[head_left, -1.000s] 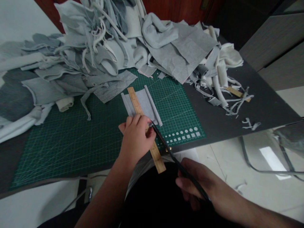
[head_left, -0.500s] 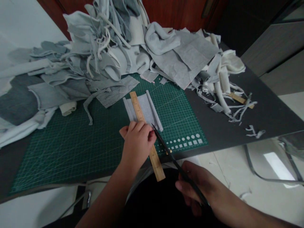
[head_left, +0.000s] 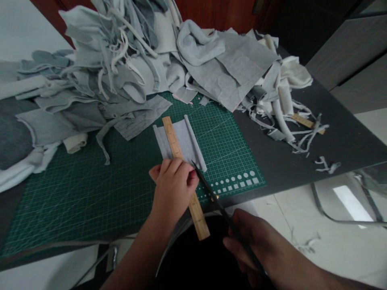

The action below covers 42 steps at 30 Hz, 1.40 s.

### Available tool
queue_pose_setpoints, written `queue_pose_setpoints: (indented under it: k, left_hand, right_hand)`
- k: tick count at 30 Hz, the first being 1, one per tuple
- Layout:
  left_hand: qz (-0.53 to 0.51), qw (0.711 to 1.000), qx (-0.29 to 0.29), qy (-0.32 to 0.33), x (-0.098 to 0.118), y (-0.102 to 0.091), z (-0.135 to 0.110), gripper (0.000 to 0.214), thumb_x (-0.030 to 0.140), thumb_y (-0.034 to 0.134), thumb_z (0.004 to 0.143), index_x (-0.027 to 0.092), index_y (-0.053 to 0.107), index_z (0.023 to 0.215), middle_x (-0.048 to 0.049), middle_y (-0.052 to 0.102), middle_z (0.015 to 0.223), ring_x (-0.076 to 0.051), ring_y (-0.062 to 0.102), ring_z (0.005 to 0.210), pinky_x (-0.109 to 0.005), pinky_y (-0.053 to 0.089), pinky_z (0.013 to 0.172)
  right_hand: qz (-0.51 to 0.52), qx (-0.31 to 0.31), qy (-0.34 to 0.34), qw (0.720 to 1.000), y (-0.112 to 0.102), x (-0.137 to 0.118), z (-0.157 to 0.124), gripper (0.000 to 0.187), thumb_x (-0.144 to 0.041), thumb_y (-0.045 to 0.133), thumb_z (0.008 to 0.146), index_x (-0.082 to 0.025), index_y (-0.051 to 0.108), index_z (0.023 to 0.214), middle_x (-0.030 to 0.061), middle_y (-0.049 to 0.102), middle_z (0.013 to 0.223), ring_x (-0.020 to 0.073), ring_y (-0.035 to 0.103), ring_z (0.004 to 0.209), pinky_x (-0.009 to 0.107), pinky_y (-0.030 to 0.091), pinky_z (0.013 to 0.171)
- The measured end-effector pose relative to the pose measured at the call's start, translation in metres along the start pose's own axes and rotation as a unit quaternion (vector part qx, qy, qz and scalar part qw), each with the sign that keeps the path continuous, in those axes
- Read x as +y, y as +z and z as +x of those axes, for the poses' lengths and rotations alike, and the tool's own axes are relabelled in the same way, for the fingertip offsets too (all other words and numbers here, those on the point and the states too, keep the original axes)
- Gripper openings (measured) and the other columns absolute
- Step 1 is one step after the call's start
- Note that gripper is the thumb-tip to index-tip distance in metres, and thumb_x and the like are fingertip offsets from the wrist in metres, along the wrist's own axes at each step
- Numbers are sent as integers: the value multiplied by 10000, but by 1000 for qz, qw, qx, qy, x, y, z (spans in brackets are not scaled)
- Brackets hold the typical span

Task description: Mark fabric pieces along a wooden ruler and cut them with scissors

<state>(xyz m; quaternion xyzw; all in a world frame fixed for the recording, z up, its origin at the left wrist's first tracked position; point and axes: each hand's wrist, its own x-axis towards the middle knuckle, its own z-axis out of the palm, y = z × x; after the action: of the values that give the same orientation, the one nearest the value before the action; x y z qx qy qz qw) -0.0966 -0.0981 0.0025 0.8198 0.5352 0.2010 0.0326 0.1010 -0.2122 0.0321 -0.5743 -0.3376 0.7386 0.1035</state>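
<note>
Surface: dark grey surface [head_left: 332,133], its near edge running across the view, with a green cutting mat [head_left: 90,193] covering the left and middle.
Fabric heap: grey and cream fabric scraps [head_left: 121,60] are piled along the far side and spill over the mat's left and far edges; the mat's near left part is bare.
Left hand: left hand [head_left: 173,189] is bent over the wooden ruler [head_left: 172,139], fingers pressed together and bearing down on it.
Ruler: it lies slantwise, its near end jutting past the surface edge.
Grey fabric piece: grey fabric piece [head_left: 186,139] lies flat mid-mat under the ruler, its right edge rolled up.
Scissors: scissors [head_left: 208,191] have blades close together, tip at the piece's near edge beside the thumb.
Right hand: right hand [head_left: 256,245] is off the surface edge, fingers curled round the handles.
Far right: cut strips [head_left: 290,121] cover a second ruler [head_left: 305,122]; bare surface lies nearer.
</note>
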Motion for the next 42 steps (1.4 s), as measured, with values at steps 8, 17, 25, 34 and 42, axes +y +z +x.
queue_pose_setpoints:
  k: [8,17,25,34,42]
  left_hand:
    - [-2,1000,6,7,0,1,0,127,148,636,911,227,642,811,-41,683,820,-278,598,903,-462,418,840]
    - [2,1000,-5,23,0,-1,-1,158,151,637,925,240,637,794,-28,705,809,-272,599,896,-469,396,831]
    - [-2,999,0,45,0,-2,-3,192,163,634,925,243,635,751,-19,704,768,-276,607,879,-485,383,833]
    - [-16,999,13,36,0,-3,-2,169,151,660,912,248,652,774,-2,735,776,-266,628,875,-484,376,854]
    - [-51,998,8,35,-2,-4,-2,146,142,646,927,250,656,829,5,766,884,-243,676,918,-475,385,920]
  right_hand:
    - [0,5,2,1000,5,0,1,427,-588,671,917,-213,468,933,-58,571,655,63,523,461,171,405,429]
    - [27,14,-3,1000,7,-1,1,361,-459,729,899,-205,473,920,-69,547,671,46,488,461,163,387,425]
    - [25,18,-16,999,8,-4,6,305,-439,687,934,-207,489,937,-57,549,700,66,510,492,179,409,437]
    - [32,15,-13,999,13,-5,8,251,-414,612,984,-208,482,925,-77,534,619,56,497,438,157,389,411]
    - [49,25,-18,998,13,-13,12,229,-261,699,855,-204,484,911,-78,539,675,44,486,440,158,376,400]
